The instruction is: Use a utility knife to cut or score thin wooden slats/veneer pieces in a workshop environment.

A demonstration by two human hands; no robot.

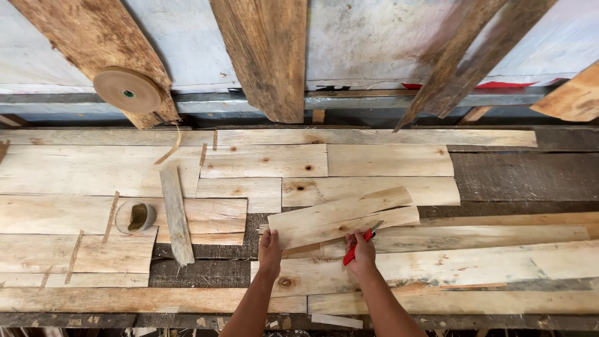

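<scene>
My left hand (pixel 269 251) grips the near left corner of a pale veneer sheet (pixel 337 215) that lies tilted over other sheets on the bench. My right hand (pixel 362 253) holds a red-handled knife (pixel 354 248), its blade resting against the sheet's near edge. Both forearms reach in from the bottom of the view.
Several thin wood sheets (pixel 93 168) cover the dark bench (pixel 530 175). A narrow wood strip (pixel 176 215) lies beside a small round cup (pixel 135 216) at the left. A roll of brown tape (pixel 127 89) and rough planks (pixel 265 56) lean against the back wall.
</scene>
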